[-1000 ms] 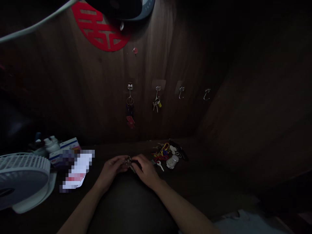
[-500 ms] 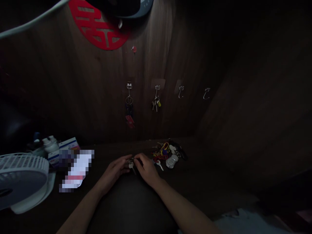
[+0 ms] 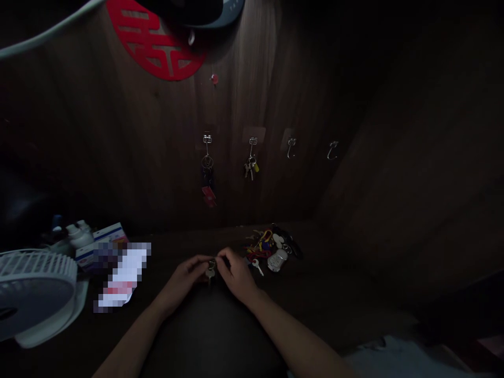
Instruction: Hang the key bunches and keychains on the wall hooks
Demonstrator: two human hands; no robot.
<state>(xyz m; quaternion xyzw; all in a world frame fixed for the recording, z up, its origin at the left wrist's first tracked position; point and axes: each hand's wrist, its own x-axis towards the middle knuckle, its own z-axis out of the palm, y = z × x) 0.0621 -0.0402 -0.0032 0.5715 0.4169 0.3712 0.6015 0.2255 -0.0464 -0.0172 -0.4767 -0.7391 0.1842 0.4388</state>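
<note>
Between my two hands hangs a small bunch of keys on a ring, low over the dark wooden surface. My left hand pinches the bunch from the left, thumb and fingers closed on it. From the right, my right hand grips the ring with thumb and forefinger. Just beyond my right hand lies a pile of keys and tags, with a silver key, a grey remote fob, a yellow strap and a dark strap. Dim light hides the ring's details.
On the wall, metal hooks hold a keyring with red tags and another key bunch; two further hooks hang bare. A white fan, bottles and a box stand left. A red paper cutout is above.
The keys between my hands have turned, and the key that slanted right now hangs nearly straight down. My left thumb has moved up closer to the ring. The view has shifted slightly.
</note>
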